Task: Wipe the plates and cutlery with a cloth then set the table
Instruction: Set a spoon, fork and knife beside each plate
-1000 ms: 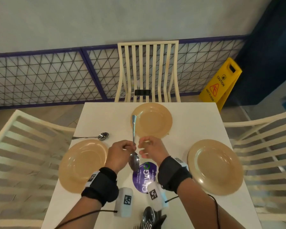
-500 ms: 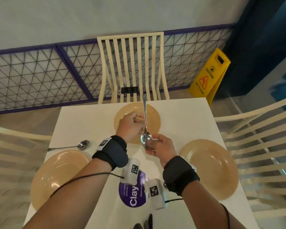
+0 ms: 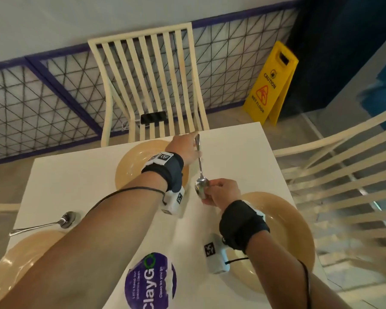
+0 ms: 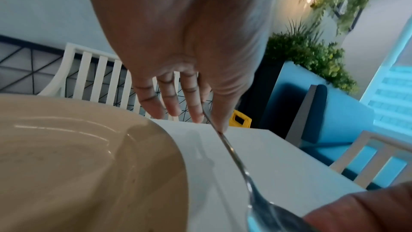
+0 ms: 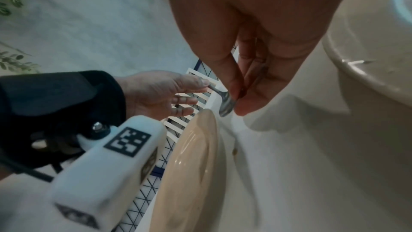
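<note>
Half the spoon point(image 3: 201, 184) bowl behind right-hand fingers point(image 3: 212, 190)

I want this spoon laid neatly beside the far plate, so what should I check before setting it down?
1. Hold on the spoon: ok; the right hand pinches the bowl, the left hand holds the handle between thumb and fingers.
2. Landing spot right of the far plate: ok, bare white table there.
3. Spoon clear of the plate rim: ok, it runs beside the rim in the left wrist view.
4. Spoon touching the table: cannot tell.
5. Room from the right plate: ok, bare table lies between.
6. Spoon wiped: cannot tell, no cloth in view.
</note>
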Available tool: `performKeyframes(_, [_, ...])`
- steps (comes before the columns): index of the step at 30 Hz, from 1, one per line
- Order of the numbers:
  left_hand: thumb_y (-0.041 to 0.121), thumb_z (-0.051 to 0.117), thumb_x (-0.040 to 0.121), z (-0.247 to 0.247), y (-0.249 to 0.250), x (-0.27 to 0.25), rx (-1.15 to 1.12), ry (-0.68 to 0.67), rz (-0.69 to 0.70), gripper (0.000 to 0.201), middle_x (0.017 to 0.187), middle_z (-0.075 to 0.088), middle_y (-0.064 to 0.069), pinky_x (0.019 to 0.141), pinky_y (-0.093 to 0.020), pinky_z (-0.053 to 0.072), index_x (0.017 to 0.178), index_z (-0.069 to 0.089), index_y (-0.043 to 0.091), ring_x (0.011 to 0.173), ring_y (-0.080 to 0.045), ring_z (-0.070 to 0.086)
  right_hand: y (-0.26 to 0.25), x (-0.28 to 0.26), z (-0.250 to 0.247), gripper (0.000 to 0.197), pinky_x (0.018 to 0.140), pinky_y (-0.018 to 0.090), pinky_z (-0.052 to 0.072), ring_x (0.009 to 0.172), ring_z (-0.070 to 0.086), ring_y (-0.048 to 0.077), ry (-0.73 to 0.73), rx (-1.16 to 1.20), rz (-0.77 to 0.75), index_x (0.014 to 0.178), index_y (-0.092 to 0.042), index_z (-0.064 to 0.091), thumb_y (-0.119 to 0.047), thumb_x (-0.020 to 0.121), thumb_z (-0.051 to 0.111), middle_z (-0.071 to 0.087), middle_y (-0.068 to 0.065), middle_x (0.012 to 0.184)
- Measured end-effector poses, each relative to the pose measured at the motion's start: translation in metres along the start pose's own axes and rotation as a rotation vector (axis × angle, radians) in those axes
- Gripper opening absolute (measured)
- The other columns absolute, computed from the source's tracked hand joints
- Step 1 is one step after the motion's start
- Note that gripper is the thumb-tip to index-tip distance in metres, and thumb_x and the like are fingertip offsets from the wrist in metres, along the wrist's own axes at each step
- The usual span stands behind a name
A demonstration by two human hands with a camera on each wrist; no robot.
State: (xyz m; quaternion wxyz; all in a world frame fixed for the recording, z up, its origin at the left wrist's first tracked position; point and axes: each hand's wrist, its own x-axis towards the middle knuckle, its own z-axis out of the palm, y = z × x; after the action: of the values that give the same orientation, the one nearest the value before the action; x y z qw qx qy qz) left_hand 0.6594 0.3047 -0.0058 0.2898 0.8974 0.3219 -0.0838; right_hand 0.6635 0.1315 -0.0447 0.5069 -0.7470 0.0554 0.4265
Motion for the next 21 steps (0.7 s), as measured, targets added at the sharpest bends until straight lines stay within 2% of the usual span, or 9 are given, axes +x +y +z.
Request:
performKeyframes(2, [0.038, 0.067, 0.087, 0.003, -0.002, 0.011, 0.098, -0.042, -0.010, 0.067, 0.129, 0.065, 0.002, 0.105, -0.045, 0.045, 0.148, 0.040, 0.030, 0.128, -0.029, 0.050, -0.002, 0.006, -0.004, 0.010, 0.062, 0.035, 0.063, 0.060, 0.072, 0.023, -0.006, -0.010, 0.010, 0.084, -0.007, 0.071, 0.003, 0.084, 0.069, 0.072, 0.009, 0.076])
performKeyframes(4, [0.043, 0.064, 0.088, 0.006, -0.005, 0.018, 0.203, -0.064, -0.032, 0.060, 0.128, 0.064, 0.004, 0.104, -0.049, 0.042, 0.143, 0.044, 0.030, 0.130, -0.031, 0.043, -0.007, 0.011, -0.005, 0.008, 0.049, 0.024, 0.057, 0.060, 0.071, 0.023, -0.019, -0.026, 0.029, 0.088, -0.004, 0.071, 0.003, 0.084, 0.070, 0.072, 0.013, 0.082])
performKeyframes(5, [0.045, 0.062, 0.088, 0.007, -0.006, 0.021, 0.252, -0.072, -0.043, 0.056, 0.128, 0.063, 0.004, 0.103, -0.050, 0.042, 0.140, 0.047, 0.029, 0.130, -0.031, 0.041, -0.009, 0.014, -0.005, 0.008, 0.047, 0.023, 0.056, 0.062, 0.071, 0.024, -0.027, -0.033, 0.040, 0.087, -0.004, 0.071, 0.003, 0.084, 0.071, 0.073, 0.014, 0.086])
performKeyframes(6, [0.047, 0.061, 0.089, 0.009, -0.008, 0.023, 0.295, -0.078, -0.052, 0.053, 0.129, 0.062, 0.003, 0.103, -0.051, 0.041, 0.137, 0.050, 0.027, 0.130, -0.032, 0.040, -0.010, 0.017, -0.004, 0.009, 0.050, 0.025, 0.058, 0.066, 0.072, 0.025, -0.031, -0.040, 0.049, 0.085, -0.006, 0.071, 0.003, 0.083, 0.073, 0.073, 0.014, 0.088])
performKeyframes(9, [0.048, 0.057, 0.092, 0.013, -0.012, 0.026, 0.399, -0.066, -0.047, 0.046, 0.131, 0.059, 0.000, 0.102, -0.052, 0.039, 0.132, 0.054, 0.026, 0.129, -0.034, 0.040, -0.012, 0.027, 0.003, 0.013, 0.067, 0.033, 0.064, 0.078, 0.075, 0.026, -0.034, -0.109, 0.057, 0.082, -0.011, 0.073, 0.000, 0.078, 0.077, 0.075, 0.011, 0.090])
performKeyframes(11, [0.048, 0.054, 0.093, 0.014, -0.012, 0.026, 0.479, -0.038, -0.022, 0.043, 0.132, 0.058, -0.002, 0.102, -0.053, 0.035, 0.131, 0.055, 0.026, 0.129, -0.033, 0.041, -0.013, 0.031, 0.006, 0.016, 0.064, 0.034, 0.064, 0.075, 0.075, 0.026, -0.030, -0.099, 0.062, 0.087, -0.010, 0.074, 0.001, 0.077, 0.077, 0.075, 0.011, 0.093])
performKeyframes(14, [0.048, 0.052, 0.095, 0.016, -0.015, 0.026, 0.547, -0.015, 0.014, 0.045, 0.138, 0.054, -0.004, 0.107, -0.057, 0.029, 0.134, 0.054, 0.026, 0.132, -0.031, 0.039, -0.015, 0.034, 0.008, 0.021, 0.057, 0.034, 0.063, 0.072, 0.075, 0.029, -0.021, -0.073, 0.070, 0.084, -0.013, 0.071, 0.005, 0.075, 0.078, 0.073, 0.012, 0.094])
performKeyframes(18, [0.046, 0.050, 0.096, 0.017, -0.019, 0.029, 0.557, 0.008, 0.044, 0.041, 0.139, 0.053, -0.003, 0.105, -0.057, 0.029, 0.132, 0.055, 0.027, 0.130, -0.031, 0.040, -0.015, 0.038, 0.008, 0.023, 0.055, 0.030, 0.061, 0.074, 0.075, 0.029, -0.024, -0.092, 0.059, 0.087, -0.016, 0.069, 0.000, 0.074, 0.080, 0.072, 0.013, 0.096])
performKeyframes(21, [0.046, 0.049, 0.097, 0.017, -0.021, 0.031, 0.554, 0.016, 0.051, 0.042, 0.141, 0.050, -0.003, 0.104, -0.057, 0.030, 0.134, 0.054, 0.028, 0.130, -0.030, 0.040, -0.015, 0.041, 0.008, 0.028, 0.063, 0.035, 0.064, 0.073, 0.075, 0.028, -0.014, -0.166, 0.009, 0.087, -0.022, 0.068, -0.007, 0.069, 0.083, 0.073, 0.011, 0.096])
